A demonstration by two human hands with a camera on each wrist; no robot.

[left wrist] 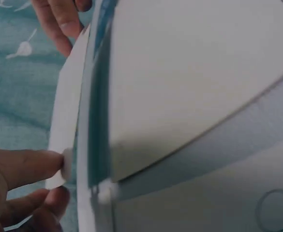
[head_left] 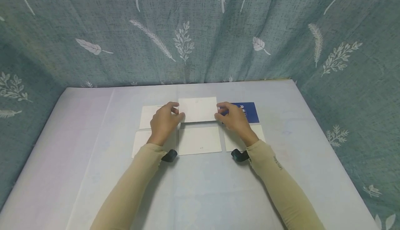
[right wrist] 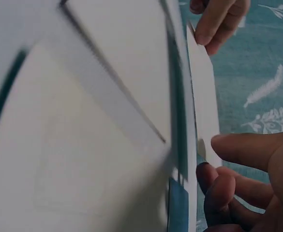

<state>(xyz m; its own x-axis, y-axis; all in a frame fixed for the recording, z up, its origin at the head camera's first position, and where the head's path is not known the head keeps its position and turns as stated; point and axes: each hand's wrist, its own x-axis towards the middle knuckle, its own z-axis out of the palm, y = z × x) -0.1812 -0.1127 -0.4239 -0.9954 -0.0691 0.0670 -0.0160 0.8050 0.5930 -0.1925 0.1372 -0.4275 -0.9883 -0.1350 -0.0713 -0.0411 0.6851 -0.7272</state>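
Both hands hold a white card (head_left: 197, 110) by its left and right edges, tilted up off the table. The left hand (head_left: 164, 123) pinches one edge between thumb and fingers, and the left wrist view shows this card (left wrist: 68, 106) nearly edge-on. At the opposite edge, the right hand (head_left: 235, 119) pinches likewise; its thumb and fingertips meet the card (right wrist: 204, 92) in the right wrist view. Just nearer lies another white card (head_left: 200, 141), flat. A dark blue card (head_left: 251, 112) with white lettering lies partly under the right hand.
More white cards lie flat: one at the back left (head_left: 147, 117), one at the front left (head_left: 140, 141) and one at the front right (head_left: 232, 141), partly covered by hands or arms. A pale cloth covers the table (head_left: 200, 195). Behind it hangs a green leaf-patterned curtain (head_left: 206, 42).
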